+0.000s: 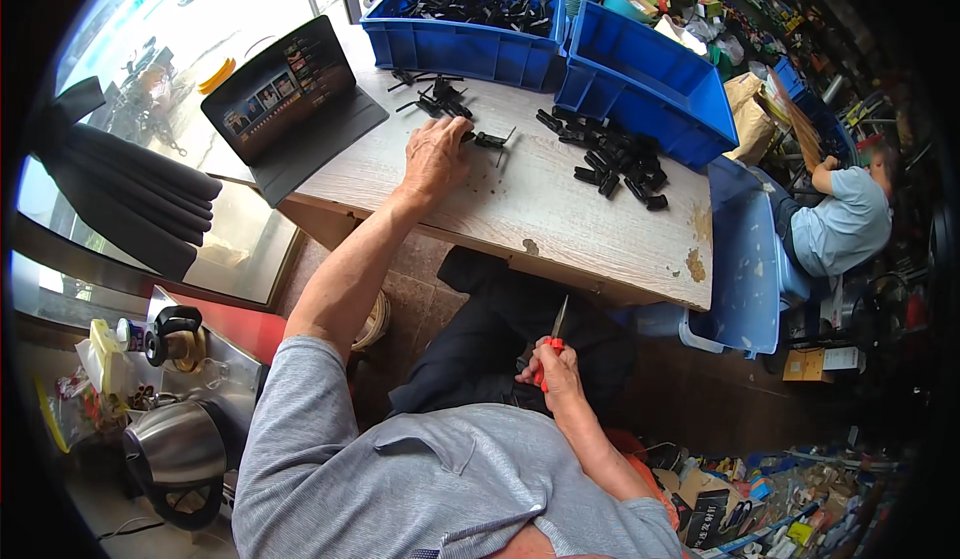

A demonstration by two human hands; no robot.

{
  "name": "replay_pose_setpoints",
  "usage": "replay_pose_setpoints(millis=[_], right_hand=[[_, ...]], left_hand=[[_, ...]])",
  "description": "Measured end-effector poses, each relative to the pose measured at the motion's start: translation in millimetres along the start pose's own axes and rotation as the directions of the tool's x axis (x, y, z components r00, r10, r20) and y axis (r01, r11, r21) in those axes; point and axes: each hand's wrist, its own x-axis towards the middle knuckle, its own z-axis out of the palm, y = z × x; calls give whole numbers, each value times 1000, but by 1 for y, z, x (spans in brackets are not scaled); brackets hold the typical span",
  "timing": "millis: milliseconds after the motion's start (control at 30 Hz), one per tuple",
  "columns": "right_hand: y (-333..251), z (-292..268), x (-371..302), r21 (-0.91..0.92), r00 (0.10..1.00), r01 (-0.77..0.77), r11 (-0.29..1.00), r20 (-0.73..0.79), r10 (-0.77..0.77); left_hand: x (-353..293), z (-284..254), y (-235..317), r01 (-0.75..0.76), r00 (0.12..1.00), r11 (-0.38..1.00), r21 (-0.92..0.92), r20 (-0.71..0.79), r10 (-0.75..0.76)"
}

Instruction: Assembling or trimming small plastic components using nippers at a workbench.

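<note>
My left hand (437, 156) is over the table, its back toward me and its fingers curled at a small black plastic part (489, 140) with thin rods sticking out. The fingertips are partly hidden, but they appear closed on this part. A loose heap of similar black parts (440, 99) lies just beyond the fingers. Low in front of my lap, my right hand (557, 374) is wrapped round a red-handled tool (559, 321) with a slim pointed metal tip pointing away from me. To the right on the table is a pile of short black tubular pieces (612, 159).
At the table's (480, 199) back stand a blue crate (465, 44) full of black parts and another blue crate (650, 84). A tablet (285, 99) is propped at the left. A light-blue tub (735, 259) stands to the right; a person (840, 219) sits beyond. A kettle (175, 444) is lower left.
</note>
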Motion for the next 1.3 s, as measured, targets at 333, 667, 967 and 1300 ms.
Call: replay_pose_setpoints(millis=[333, 667, 967, 1300], right_hand=[[-1, 2, -1, 31, 999, 41, 999, 30, -41], [-43, 21, -8, 191, 982, 95, 977, 145, -124], [-48, 36, -14, 215, 962, 188, 958, 156, -223], [-31, 23, -5, 249, 972, 219, 943, 33, -234]], left_hand=[[-8, -1, -6, 309, 916, 744, -592, -25, -401], [-125, -30, 116, 456, 753, -456, -764, 605, -260], [-185, 0, 153, 556, 745, -292, -778, 623, -239], [-171, -16, 157, 750, 613, -134, -648, 757, -226]])
